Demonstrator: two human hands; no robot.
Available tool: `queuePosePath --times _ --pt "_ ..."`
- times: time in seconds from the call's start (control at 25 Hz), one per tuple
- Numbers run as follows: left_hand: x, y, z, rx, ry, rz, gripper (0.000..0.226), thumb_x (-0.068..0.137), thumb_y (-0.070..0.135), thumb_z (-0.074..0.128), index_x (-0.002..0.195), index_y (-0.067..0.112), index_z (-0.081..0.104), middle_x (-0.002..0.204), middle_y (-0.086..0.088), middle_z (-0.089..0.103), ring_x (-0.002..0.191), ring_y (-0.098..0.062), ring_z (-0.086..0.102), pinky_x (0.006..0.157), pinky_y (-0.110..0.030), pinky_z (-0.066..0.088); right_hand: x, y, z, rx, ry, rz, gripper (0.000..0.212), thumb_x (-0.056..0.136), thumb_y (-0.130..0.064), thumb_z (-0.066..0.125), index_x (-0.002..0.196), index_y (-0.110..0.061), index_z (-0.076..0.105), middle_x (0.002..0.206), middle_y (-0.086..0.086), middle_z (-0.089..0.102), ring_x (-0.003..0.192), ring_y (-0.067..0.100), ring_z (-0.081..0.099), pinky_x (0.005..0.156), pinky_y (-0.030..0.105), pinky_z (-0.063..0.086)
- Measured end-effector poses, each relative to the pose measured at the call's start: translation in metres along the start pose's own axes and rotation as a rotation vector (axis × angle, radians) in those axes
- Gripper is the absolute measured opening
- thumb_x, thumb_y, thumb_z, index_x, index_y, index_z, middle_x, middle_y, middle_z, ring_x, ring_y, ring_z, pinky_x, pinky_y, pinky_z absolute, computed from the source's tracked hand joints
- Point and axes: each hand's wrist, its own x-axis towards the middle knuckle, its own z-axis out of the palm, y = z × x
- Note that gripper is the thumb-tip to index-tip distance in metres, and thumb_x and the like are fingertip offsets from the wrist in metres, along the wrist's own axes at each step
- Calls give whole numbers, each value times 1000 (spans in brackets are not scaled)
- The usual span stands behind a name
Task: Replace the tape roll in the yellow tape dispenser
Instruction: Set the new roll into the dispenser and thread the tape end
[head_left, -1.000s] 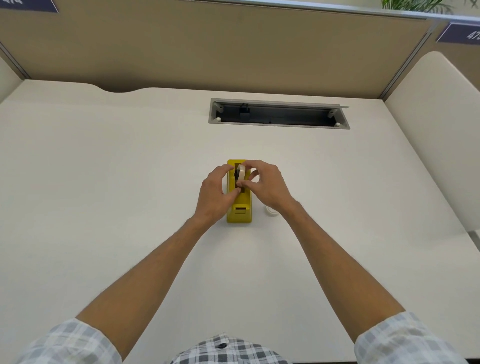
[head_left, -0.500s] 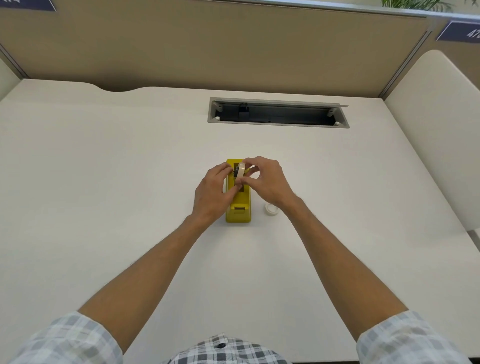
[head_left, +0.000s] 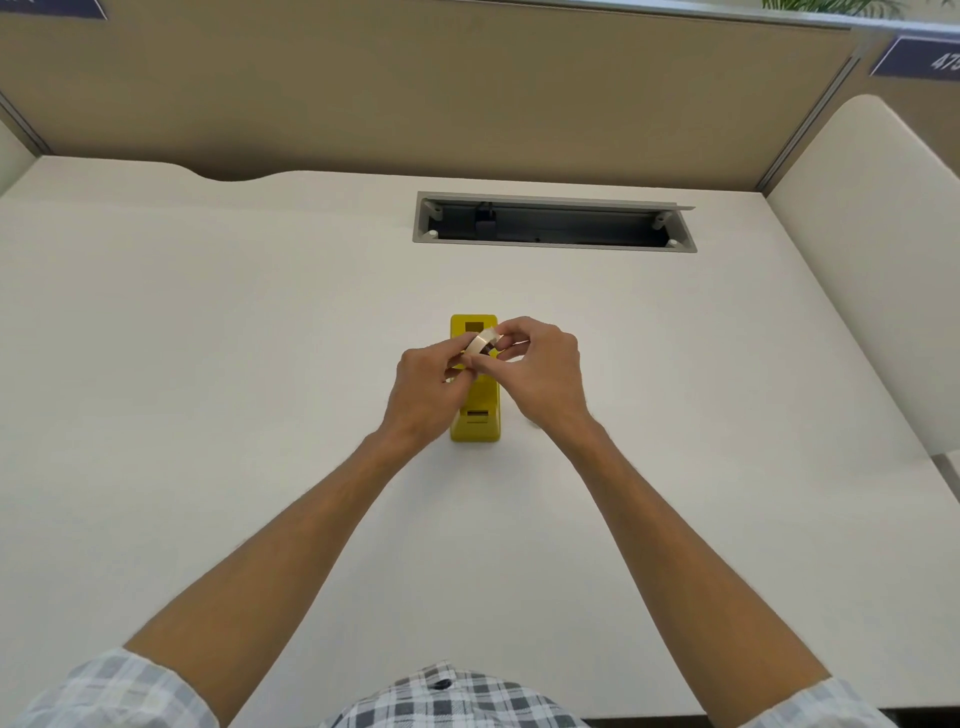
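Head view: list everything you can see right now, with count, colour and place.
tape dispenser: one, yellow, mid-desk, upright, partly behind the hands
tape roll: one, pale cream, held tilted over the dispenser by both hands
desk: one, off-white, fills the view
cable tray: one, grey, open slot at the desk's far side
partition: one, tan, behind the desk
left hand: fingers on the roll
right hand: fingers on the roll
sleeves: two, grey-white check, bottom corners
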Motion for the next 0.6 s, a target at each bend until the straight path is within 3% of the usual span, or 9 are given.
queuePosePath --times 0.12,0.24,0.32,0.44,0.6 --pt "4 3 -11 -27 -64 -24 30 88 8 61 113 23 70 86 -8 75 79 -21 70 73 -34 56 -5 0 -6 -59 1 -60 58 66 -54 80 112 -25 63 91 -11 67 75 5 67 68 24 54" --pt "9 6 -22 -103 -119 -83 33 86 12 68 119 16 67 107 -2 74 94 -1 69 86 -14 51 -3 3 -15 -78 -109 -130 56 78 -40 74 128 -28 55 113 -13 61 82 4 66 75 22 52" --pt "12 7 -26 -117 -179 -99 33 86 11 69 119 16 67 108 0 73 96 2 67 89 -13 49 -1 6 -19 -33 -205 -138 45 81 -30 73 125 -27 61 119 -11 61 85 4 67 76 17 50" --pt "14 8 -30 -133 -262 -114 33 86 11 69 118 15 68 106 3 73 100 -5 68 94 -23 50 1 8 -20 10 -257 -113 31 82 -24 76 112 -23 70 108 -10 70 85 2 68 69 8 44" --pt "16 10 -34 -242 -324 -184 43 85 7 69 127 14 60 107 -5 73 102 -13 69 93 -28 52 1 8 -24 79 -235 -114 20 78 -26 80 97 -30 73 97 -13 73 80 0 69 73 12 49"
